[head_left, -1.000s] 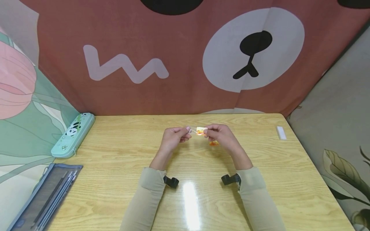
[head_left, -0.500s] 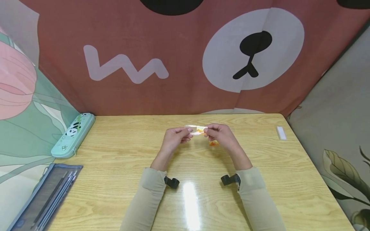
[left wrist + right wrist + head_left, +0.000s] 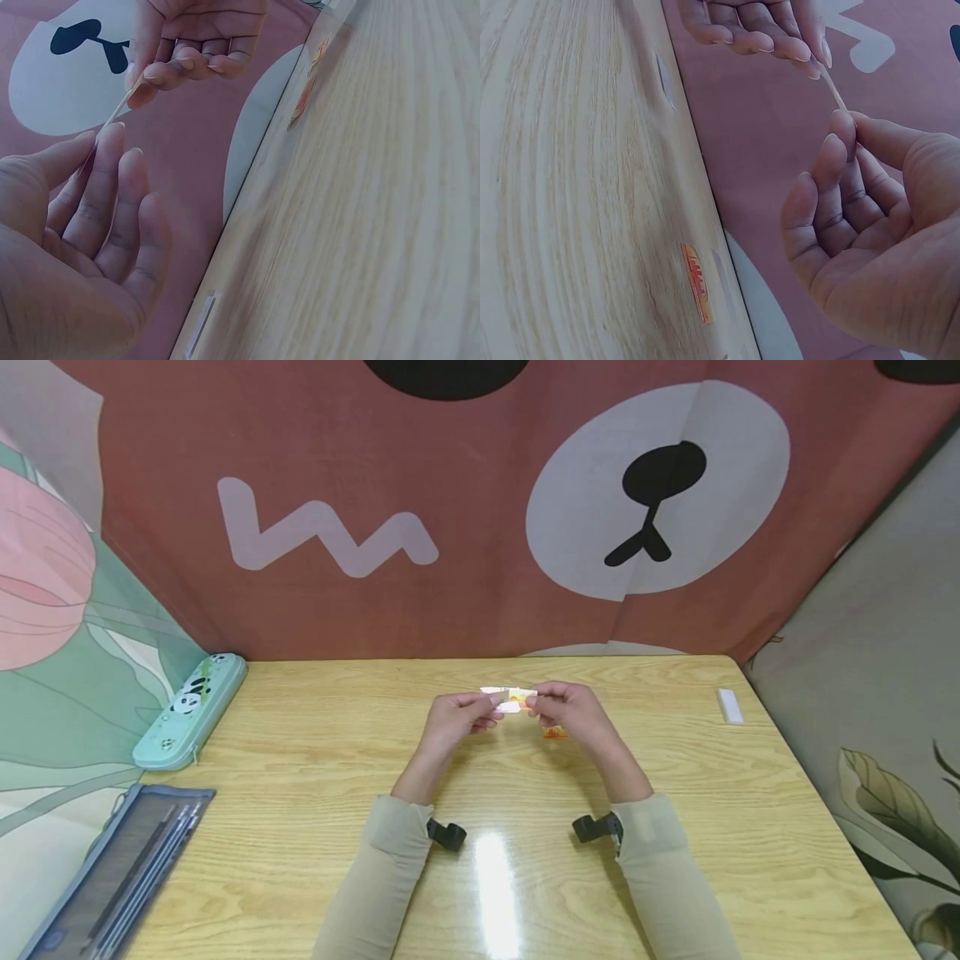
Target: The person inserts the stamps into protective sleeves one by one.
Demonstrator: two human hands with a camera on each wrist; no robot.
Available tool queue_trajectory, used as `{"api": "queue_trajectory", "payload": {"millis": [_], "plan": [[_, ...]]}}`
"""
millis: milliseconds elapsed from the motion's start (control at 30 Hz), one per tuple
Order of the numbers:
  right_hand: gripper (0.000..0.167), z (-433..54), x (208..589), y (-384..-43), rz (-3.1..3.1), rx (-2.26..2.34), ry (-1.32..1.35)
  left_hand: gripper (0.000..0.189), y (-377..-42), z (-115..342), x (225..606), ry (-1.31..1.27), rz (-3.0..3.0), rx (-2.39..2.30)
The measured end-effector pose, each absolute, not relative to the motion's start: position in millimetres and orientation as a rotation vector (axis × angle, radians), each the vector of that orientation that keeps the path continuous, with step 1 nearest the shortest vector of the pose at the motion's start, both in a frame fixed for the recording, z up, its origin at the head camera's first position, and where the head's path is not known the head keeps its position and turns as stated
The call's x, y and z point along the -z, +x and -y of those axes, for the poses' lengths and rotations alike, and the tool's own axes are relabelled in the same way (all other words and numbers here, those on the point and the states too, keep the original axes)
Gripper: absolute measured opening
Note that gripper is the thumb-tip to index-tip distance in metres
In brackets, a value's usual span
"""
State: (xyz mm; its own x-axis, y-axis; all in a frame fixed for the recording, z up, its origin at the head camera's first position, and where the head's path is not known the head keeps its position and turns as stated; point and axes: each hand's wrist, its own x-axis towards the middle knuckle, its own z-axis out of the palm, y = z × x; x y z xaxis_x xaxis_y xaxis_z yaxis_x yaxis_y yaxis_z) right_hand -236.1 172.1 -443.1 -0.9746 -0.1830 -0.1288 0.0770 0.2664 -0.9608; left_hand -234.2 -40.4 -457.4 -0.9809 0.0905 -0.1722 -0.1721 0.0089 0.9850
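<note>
Compared with a second ago, the left hand point(image 3: 455, 718) sits slightly nearer the right hand point(image 3: 570, 703), and the left end of the small strip point(image 3: 516, 700) between them shows as a broad pale face rather than a narrow strand. Each hand's grip pinches one end of the strip between thumb and fingertips, the other fingers loosely bent. The strip spans the gap, held in the air above the counter point(image 3: 330, 710) toward its far edge; its right part is printed yellow and orange, and both wrist views catch it nearly edge-on. Below the right hand, an orange printed piece point(image 3: 555, 732) lies on the counter. Well apart at the left are a panda-printed mint case point(image 3: 172, 727) and a blue-edged mesh pouch point(image 3: 82, 893); a white block point(image 3: 730, 706) lies near the right edge.
</note>
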Motion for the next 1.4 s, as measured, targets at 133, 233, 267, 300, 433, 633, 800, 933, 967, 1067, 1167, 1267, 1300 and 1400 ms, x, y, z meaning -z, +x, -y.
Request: {"api": "queue_trajectory", "payload": {"millis": [133, 233, 267, 300, 433, 633, 800, 933, 967, 1067, 1167, 1267, 1300, 1400], "plan": [[0.029, -172.0, 443.0, -235.8, -2.313, 1.775, -0.112, 0.027, -233.9, 40.3, 457.9, -0.069, -2.093, -2.071], [0.03, -172.7, 443.1, -235.6, -2.301, 1.765, -0.128, 0.027, -233.7, 40.2, 458.4, -0.054, -2.09, -2.068], [0.03, -173.3, 443.4, -235.7, -2.301, 1.757, -0.133, 0.027, -233.6, 40.1, 458.4, -0.051, -2.086, -2.069], [0.031, -174.0, 443.6, -235.8, -2.302, 1.751, -0.134, 0.027, -233.6, 40.1, 458.7, -0.048, -2.084, -2.07], [0.033, -177.8, 443.7, -235.9, -2.313, 1.761, -0.126, 0.026, -233.6, 40.4, 459.1, -0.061, -2.081, -2.09], [0.03, -178.8, 442.1, -235.4, -2.311, 1.809, -0.127, 0.026, -233.4, 40.9, 458.8, -0.081, -2.084, -2.125], [0.029, -177.5, 441.2, -234.9, -2.309, 1.808, -0.124, 0.023, -232.8, 41.0, 458.9, -0.053, -2.086, -2.104], [0.029, -176.9, 440.7, -234.7, -2.306, 1.809, -0.121, 0.023, -232.7, 40.7, 459.6, -0.037, -2.089, -2.096], [0.029, -176.9, 440.7, -234.7, -2.304, 1.809, -0.121, 0.023, -232.7, 40.6, 459.6, -0.035, -2.089, -2.095], [0.029, -176.8, 441.5, -235.3, -2.298, 1.814, -0.115, 0.024, -232.6, 40.6, 459.8, -0.034, -2.085, -2.093], [0.03, -177.1, 443.0, -236.1, -2.298, 1.818, -0.115, 0.027, -232.4, 40.7, 459.5, -0.037, -2.085, -2.089], [0.028, -176.8, 444.3, -236.4, -2.299, 1.824, -0.112, 0.029, -232.1, 40.8, 458.8, -0.038, -2.091, -2.087], [0.028, -176.7, 444.5, -236.2, -2.302, 1.82, -0.117, 0.029, -232.1, 40.8, 458.7, -0.037, -2.094, -2.088], [0.027, -175.9, 445.0, -236.0, -2.308, 1.818, -0.126, 0.029, -231.9, 40.6, 458.4, -0.035, -2.1, -2.088]]}}
